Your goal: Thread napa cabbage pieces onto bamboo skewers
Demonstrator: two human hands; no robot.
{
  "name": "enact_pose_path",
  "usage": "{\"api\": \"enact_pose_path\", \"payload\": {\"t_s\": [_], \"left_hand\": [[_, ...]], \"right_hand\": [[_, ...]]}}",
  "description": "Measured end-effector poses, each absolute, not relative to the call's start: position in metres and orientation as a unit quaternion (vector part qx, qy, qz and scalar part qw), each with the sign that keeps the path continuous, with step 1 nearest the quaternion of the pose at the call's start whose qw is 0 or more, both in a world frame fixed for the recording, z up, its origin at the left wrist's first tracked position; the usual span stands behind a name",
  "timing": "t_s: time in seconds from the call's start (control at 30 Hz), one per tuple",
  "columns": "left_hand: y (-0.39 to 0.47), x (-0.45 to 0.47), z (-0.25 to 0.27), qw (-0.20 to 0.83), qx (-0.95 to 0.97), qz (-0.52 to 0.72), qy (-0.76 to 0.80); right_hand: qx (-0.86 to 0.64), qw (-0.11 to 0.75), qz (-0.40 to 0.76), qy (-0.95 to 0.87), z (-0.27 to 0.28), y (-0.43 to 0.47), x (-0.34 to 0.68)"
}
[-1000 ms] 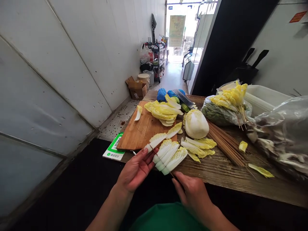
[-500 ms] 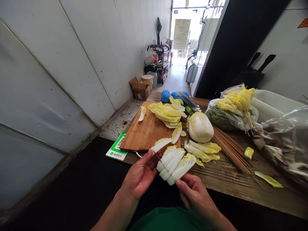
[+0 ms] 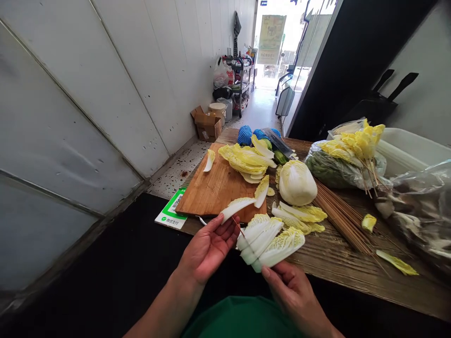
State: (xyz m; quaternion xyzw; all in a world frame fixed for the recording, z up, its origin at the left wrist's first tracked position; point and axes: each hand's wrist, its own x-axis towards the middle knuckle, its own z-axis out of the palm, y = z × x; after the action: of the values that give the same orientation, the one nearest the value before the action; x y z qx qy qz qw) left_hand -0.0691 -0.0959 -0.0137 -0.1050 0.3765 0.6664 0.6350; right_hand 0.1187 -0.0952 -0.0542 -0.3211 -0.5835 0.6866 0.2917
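My left hand is palm up, its fingers curled round the near part of a thin wooden skewer. Several pale napa cabbage leaves are threaded on that skewer, overlapping like a fan. My right hand pinches the base of the outermost leaf between thumb and fingers. A single narrow cabbage leaf lies by my left thumb at the edge of the wooden cutting board; whether the thumb touches it, I cannot tell. Loose leaves lie beyond my right hand, in front of a peeled cabbage head.
A leaf pile and a knife lie at the back, beside blue-netted produce. Rightward are bare skewers, filled cabbage skewers on a bag of greens, and a plastic bag. A green payment card sits left.
The leaves on the skewer and my right hand have shifted slightly right, and the outermost leaf has swung outward to the right. My left hand keeps nearly the same place. The view has tilted a little.
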Motion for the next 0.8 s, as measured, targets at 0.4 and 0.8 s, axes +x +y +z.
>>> {"api": "enact_pose_path", "payload": {"t_s": [0.4, 0.8], "left_hand": [[-0.0972, -0.0683, -0.0121, 0.624, -0.099, 0.673, 0.384], [-0.1040, -0.0624, -0.0080, 0.630, -0.105, 0.677, 0.366]], "right_hand": [[-0.358, 0.290, 0.654, -0.600, -0.0544, -0.0982, 0.1195], [-0.363, 0.281, 0.665, -0.589, -0.0552, -0.0998, 0.1217]]}}
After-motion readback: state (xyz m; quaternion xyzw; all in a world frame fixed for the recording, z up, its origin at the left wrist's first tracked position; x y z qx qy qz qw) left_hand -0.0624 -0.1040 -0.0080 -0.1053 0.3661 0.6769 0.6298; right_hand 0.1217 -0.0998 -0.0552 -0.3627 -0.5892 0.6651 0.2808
